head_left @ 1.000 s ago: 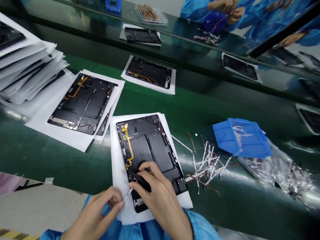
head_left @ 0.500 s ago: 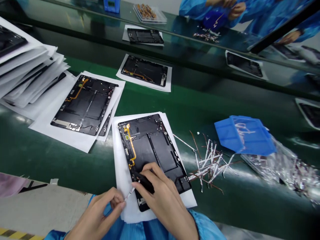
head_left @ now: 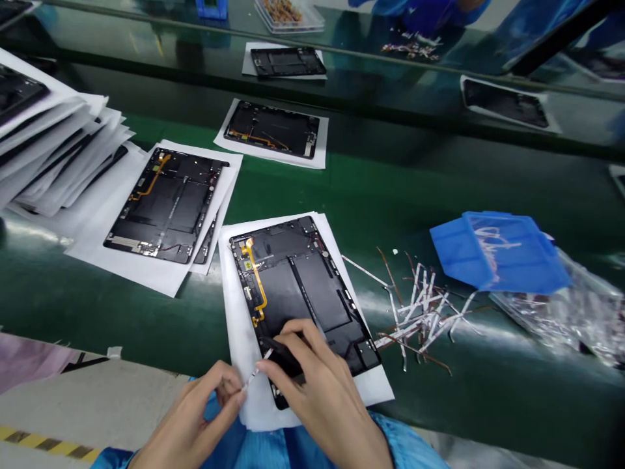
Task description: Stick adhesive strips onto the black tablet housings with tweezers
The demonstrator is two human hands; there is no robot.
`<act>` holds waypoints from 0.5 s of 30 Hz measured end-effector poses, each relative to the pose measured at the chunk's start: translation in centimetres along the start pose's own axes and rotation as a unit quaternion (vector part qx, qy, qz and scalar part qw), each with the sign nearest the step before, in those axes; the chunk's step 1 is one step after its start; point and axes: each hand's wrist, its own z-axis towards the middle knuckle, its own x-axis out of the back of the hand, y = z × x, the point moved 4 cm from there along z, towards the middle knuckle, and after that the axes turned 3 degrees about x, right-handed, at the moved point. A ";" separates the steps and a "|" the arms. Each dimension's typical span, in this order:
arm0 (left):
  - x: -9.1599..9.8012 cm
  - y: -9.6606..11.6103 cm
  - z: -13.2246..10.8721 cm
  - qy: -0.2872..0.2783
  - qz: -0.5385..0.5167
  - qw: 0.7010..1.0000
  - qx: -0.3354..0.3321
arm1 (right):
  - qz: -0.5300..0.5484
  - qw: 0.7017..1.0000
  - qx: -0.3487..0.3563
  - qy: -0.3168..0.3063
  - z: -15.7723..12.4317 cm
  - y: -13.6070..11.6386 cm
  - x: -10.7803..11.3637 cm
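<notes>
Pinching a thin white strip (head_left: 256, 372) between thumb and forefinger, the left hand (head_left: 205, 417) is hovering at the near edge of the scene, closed tight on the strip's near end. The strip is running up and to the right toward a black part (head_left: 282, 356) at the near end of the open tablet (head_left: 297, 286). The right hand (head_left: 327, 397) is holding that black part against the tablet, thumb on its near side and bent forefinger on its far side, the other fingers curling over the tablet's near right corner.

The tablet is lying face down on a white sheet (head_left: 234, 339), on the green belt (head_left: 390, 195), straight ahead of the person, with an orange flex cable (head_left: 258, 280) running along its left side.

Just to the right, a heap of peeled strips (head_left: 422, 312) is lying on the belt. Beyond it, a blue tray (head_left: 498, 251) is resting partly on a clear plastic bag (head_left: 571, 312).

To the left, a second tablet (head_left: 168, 202) is sitting on its own paper, and a fanned stack of sheets (head_left: 53, 150) is lying at the far left. A third tablet (head_left: 271, 129) is lying farther off on the belt, and a fourth tablet (head_left: 288, 62) is resting beyond it, past the rail.
</notes>
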 end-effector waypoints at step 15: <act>0.5 2.8 0.5 0.063 -0.091 0.990 -0.090 | 0.324 0.926 0.145 0.130 -2.0 -1.5 1.9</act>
